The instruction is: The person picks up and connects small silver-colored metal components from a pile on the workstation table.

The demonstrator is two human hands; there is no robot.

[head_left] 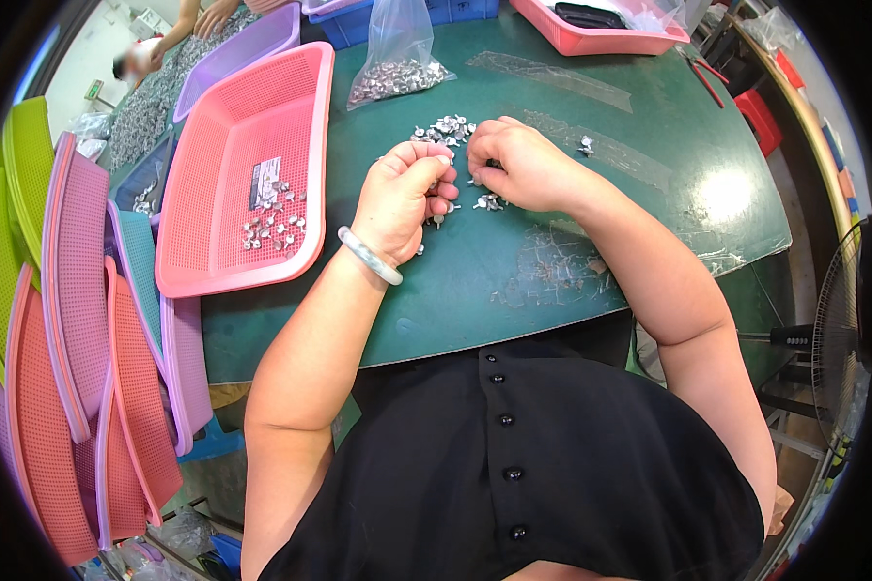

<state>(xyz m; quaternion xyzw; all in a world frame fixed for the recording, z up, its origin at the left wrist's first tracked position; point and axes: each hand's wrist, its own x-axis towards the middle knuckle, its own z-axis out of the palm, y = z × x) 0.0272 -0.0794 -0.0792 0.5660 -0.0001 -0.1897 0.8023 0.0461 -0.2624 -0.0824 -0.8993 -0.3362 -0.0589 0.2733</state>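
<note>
My left hand [405, 194], with a pale marbled bangle [370, 257] on its wrist, is closed, thumb against curled fingers. Whatever lies in that pinch is mostly hidden. Close beside it, my right hand [525, 167] bends down over the table with its fingers curled together. Its fingertips are partly hidden, so what they grip cannot be made out. A loose pile of small silver metal pieces [448, 129] with round heads and short stems lies just beyond both hands. A few more pieces [490, 201] lie under my right hand and by my left fingers.
Left of my hands, a pink mesh basket [245, 116] holds a label and several metal pieces. A clear bag [397, 73] of such pieces stands behind the pile on the green table [436, 315]. Stacked baskets [77, 290] crowd the left; red-handled pliers [704, 79] lie far right.
</note>
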